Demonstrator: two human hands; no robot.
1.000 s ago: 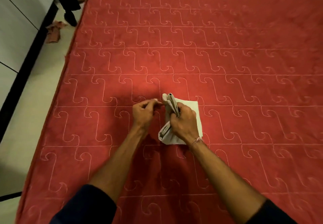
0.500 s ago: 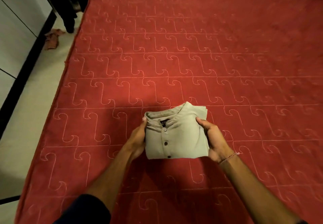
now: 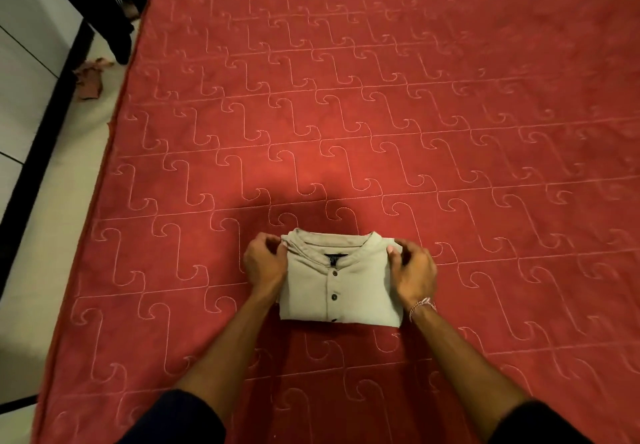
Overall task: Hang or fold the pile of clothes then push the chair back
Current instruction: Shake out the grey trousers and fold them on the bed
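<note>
Half a second ago the folded shirt (image 3: 341, 281) was held up off the bed (image 3: 450, 114) between both palms, tilted, with the fingers wrapped along its sides; now it lies flat on the red quilted cover, collar away from the person and button placket running toward them, and both hands have slid up to its far corners. A second ago it was only a narrow bundle gripped in the right hand. The left hand (image 3: 265, 265) sits against the shirt's left edge, fingers curled, thumb and fingertips pinching the cloth at the far-left corner by the collar. The right hand (image 3: 412, 270) mirrors it on the right edge, fingers bent, thumb tip pressed onto the far-right corner and the other fingers curled round that corner; a thin bracelet (image 3: 422, 306) circles its wrist just beside the shirt's near-right corner. Both forearms flank the shirt and dark sleeves show at the bottom. The shirt rests on the near middle of the bed, well in from its left side. Off that left side, on the pale floor (image 3: 45, 235), a small reddish scrap (image 3: 90, 78) lies near a dark-edged white cabinet (image 3: 24, 62).
</note>
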